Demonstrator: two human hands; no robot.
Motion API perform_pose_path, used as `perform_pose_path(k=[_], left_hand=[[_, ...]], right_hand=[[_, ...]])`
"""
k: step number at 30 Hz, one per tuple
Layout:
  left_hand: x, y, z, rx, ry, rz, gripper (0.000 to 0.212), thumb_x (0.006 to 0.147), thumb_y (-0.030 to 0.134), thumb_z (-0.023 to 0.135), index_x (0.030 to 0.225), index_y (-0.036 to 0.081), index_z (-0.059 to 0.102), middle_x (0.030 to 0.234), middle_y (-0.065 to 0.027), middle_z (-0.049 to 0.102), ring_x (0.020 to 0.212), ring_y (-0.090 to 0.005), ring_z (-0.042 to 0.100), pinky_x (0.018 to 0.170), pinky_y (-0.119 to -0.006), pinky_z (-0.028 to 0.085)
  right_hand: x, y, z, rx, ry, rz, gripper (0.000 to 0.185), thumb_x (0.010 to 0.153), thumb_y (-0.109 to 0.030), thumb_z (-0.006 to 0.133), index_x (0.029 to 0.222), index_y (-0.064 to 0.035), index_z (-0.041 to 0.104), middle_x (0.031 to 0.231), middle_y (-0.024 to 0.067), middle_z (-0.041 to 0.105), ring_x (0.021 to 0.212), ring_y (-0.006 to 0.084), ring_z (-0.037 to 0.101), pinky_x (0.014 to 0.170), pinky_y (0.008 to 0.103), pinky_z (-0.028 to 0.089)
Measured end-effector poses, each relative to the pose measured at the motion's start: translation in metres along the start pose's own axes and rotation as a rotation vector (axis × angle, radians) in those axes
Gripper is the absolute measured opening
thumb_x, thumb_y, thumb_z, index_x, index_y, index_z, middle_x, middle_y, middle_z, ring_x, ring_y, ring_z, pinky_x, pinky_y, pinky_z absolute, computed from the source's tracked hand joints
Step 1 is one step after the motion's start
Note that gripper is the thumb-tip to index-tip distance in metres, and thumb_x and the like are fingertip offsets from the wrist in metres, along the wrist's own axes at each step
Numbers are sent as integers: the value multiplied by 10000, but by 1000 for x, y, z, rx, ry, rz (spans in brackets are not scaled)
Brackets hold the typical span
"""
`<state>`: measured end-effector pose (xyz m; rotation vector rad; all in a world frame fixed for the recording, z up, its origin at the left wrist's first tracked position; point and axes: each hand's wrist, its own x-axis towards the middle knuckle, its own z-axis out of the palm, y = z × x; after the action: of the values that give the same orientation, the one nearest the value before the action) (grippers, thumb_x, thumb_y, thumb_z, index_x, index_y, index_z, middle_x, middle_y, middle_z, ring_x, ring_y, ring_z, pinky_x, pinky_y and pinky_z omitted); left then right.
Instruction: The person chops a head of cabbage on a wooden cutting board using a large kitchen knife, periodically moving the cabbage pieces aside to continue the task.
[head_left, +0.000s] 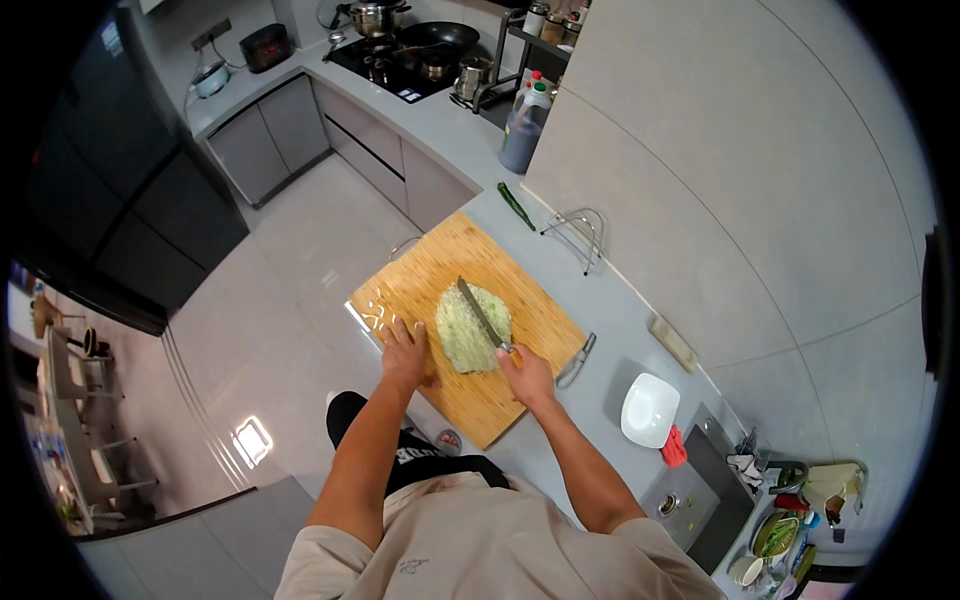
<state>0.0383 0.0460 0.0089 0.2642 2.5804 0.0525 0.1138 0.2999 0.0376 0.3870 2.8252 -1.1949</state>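
Observation:
In my right hand (529, 375) is the handle of a kitchen knife (480, 311), its blade seen nearly edge-on. The blade lies across a flat mound of finely chopped pale green vegetable (461, 337), which looks like cabbage. Beneath it is a wooden cutting board (517, 285) on the counter. My left hand (405, 356) rests on the board's left part, fingers spread and holding nothing, beside the mound. Wet, shiny patches show on the board just beyond those fingers.
A green chili (516, 206) and a wire rack (577, 236) lie beyond the board. To the right are a grey loop-shaped tool (576, 361), a white bowl (650, 410), a red cloth-like item (673, 447) and a sink (705, 487). A wok (439, 34) sits on the stove.

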Motion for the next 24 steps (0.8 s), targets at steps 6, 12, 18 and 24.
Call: perform_pose_path(k=[6,12,18,24], left_hand=[[0,2,-6,19,17,-19,1538,496,558,1011,1681,106,141,1690,-359,79,1519,-623,147,1195,-568,382],[1,0,1,39,66,-12,1523,500,555,1010,1679,112,155,1690,-353,89,1510,-637,151,1203,-570,372],[4,1,5,8,71,-9,1514,500,530,1017,1677,115,161,1698,-334,82,1511,-636,142,1203,-568,377],[-2,2,-1,-47,31,-17,1503,504,508,1022,1680,141,163,1700,-328,75,1521,-617,143,1194,-561,395]], right_hand=[[-3,-15,-10,-8,-54,43,548,989,-545,625,1181,-38,698,919,266,733,894,464,704,780,522,550],[-10,-9,-9,8,-5,52,556,992,-537,628,1206,-27,692,965,266,741,916,451,714,802,509,555],[-9,4,0,70,129,-30,503,997,-496,655,1149,-20,704,770,219,712,654,338,717,636,437,542],[-8,-4,-5,49,3,72,506,992,-509,639,1162,-36,694,937,265,735,899,458,711,777,518,555]])
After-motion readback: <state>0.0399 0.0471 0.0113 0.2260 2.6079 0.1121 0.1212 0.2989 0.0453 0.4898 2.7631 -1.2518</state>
